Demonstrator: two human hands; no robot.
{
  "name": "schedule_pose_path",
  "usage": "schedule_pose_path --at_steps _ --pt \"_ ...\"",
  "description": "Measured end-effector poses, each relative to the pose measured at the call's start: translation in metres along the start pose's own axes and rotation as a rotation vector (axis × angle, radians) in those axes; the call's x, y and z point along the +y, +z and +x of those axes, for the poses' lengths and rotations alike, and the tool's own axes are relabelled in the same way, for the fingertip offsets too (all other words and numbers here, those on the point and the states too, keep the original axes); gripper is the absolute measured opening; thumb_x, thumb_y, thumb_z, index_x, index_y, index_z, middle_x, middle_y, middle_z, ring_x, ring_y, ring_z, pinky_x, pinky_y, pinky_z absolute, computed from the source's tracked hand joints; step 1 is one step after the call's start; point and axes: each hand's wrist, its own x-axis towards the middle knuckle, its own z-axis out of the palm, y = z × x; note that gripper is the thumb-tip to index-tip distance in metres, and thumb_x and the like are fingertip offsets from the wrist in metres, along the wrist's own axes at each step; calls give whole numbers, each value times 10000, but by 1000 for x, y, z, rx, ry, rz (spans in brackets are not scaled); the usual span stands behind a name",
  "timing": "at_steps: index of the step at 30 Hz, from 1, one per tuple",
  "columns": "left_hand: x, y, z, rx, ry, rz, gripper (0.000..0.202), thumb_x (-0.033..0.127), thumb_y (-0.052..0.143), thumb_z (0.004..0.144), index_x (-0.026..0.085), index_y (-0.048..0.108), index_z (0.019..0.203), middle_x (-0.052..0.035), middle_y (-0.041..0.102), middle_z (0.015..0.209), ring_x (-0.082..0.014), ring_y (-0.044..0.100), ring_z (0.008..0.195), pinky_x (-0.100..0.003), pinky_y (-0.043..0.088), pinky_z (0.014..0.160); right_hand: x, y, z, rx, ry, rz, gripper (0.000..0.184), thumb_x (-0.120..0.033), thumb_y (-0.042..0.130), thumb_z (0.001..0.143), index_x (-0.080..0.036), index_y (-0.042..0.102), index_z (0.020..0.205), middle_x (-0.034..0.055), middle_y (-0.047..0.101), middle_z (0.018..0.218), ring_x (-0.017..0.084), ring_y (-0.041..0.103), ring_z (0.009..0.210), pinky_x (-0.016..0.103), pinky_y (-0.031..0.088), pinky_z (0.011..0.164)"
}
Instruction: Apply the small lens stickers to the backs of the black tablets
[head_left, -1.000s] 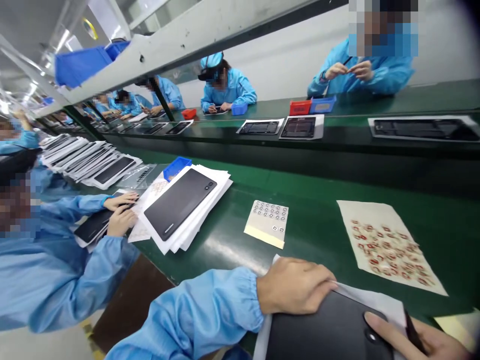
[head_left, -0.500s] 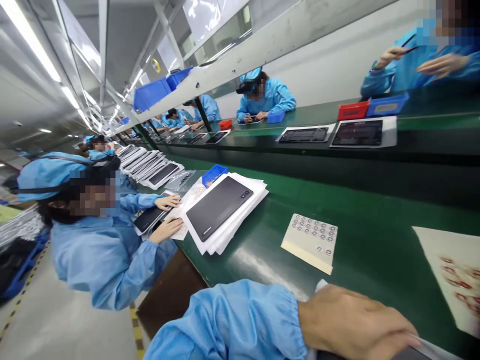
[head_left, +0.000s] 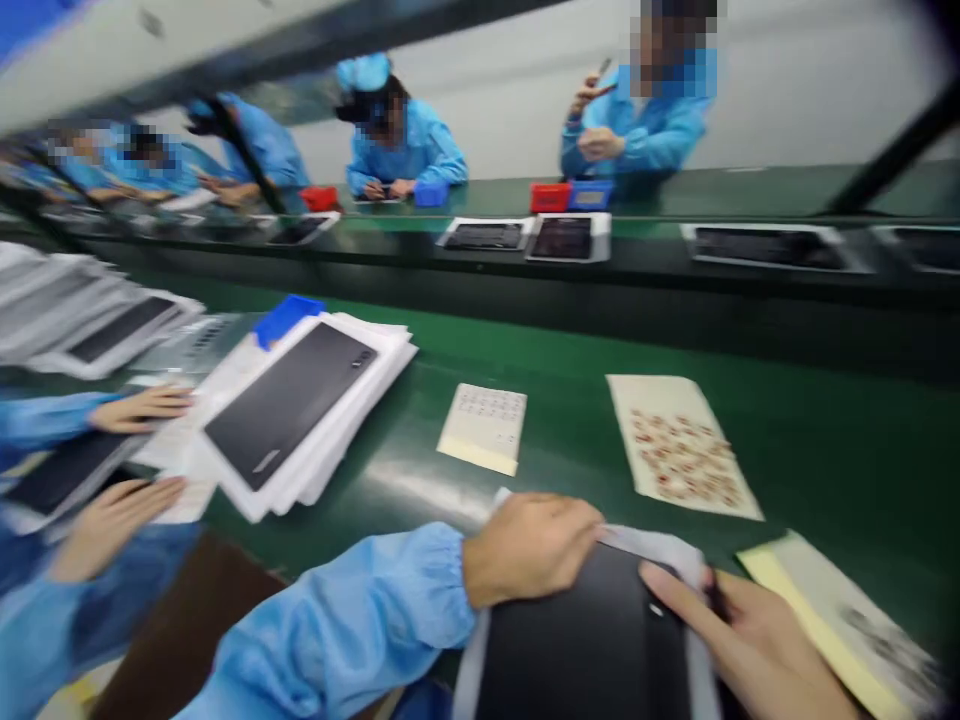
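Note:
A black tablet (head_left: 577,640) on a white sheet lies in front of me at the bottom, its near end cut off by the frame. My left hand (head_left: 532,548) is closed at its far left corner, fingers curled and pressed together on the edge. My right hand (head_left: 765,630) grips the right side, the thumb lying on the surface beside a small bright spot. Something dark shows between the right thumb and fingers, too blurred to name. Beyond the tablet lie a card of small dark-outlined stickers (head_left: 491,420) and a sheet of reddish-brown rings (head_left: 679,450).
Another pale sheet with a yellow strip (head_left: 810,600) is at the right. To the left stands a stack of tablets and white sheets (head_left: 300,400) beside a blue bin (head_left: 289,318). A co-worker's hands (head_left: 127,510) are near it. More tablets (head_left: 566,238) line the raised shelf opposite.
My view has swung right and down. The tablet and my right hand, gripping it, now show fully. The person across has drawn their hands together.

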Motion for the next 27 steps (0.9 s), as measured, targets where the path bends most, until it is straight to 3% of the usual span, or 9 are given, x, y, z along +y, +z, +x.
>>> schedule_pose_path --at_steps 3,8,12,17,21,25,27 --pt "-3 1 2 95 -1 -50 207 255 451 1055 191 647 1035 -10 765 983 -166 740 874 -280 571 807 -14 1 -4 -107 110 135 520 -639 737 794 -122 681 795 58 646 762 153 543 684 257 440 609" --pt "-12 3 9 90 -11 -77 149 246 500 1042 204 641 1022 12 750 923 -148 716 791 -262 526 716 -16 3 7 -140 146 309 584 -677 637 878 -121 548 721 13 515 677 90 426 638 221 347 595" --pt "-11 4 8 90 -1 -92 129 233 509 1037 203 634 1029 16 741 929 -146 713 799 -263 525 727 -22 0 3 -189 83 262 521 -610 710 843 -115 580 752 6 513 694 90 413 662 221 344 613" --pt "-11 7 7 69 5 -88 113 227 510 1039 206 621 1039 16 738 944 -146 714 817 -267 527 752 -29 1 0 -179 55 208 524 -606 675 869 -115 566 720 -5 470 656 84 370 638 226 317 588" --pt "-12 7 8 84 4 -104 93 220 527 1031 209 618 1049 20 740 959 -144 716 828 -260 530 749 -26 1 3 -175 89 303 556 -638 701 835 -124 540 700 1 486 671 84 396 647 224 332 606" --pt "-11 5 9 99 10 -96 91 221 531 1029 210 620 1047 19 744 962 -150 721 841 -262 536 766 -22 -2 4 -189 273 521 575 -682 711 802 -137 546 719 -8 485 639 78 404 580 214 319 550" --pt "-11 4 9 93 11 -95 90 220 529 1029 212 618 1043 23 744 961 -147 721 833 -259 534 756 -23 -3 4 -183 252 517 546 -642 744 789 -126 573 733 13 534 679 92 461 620 218 358 579"
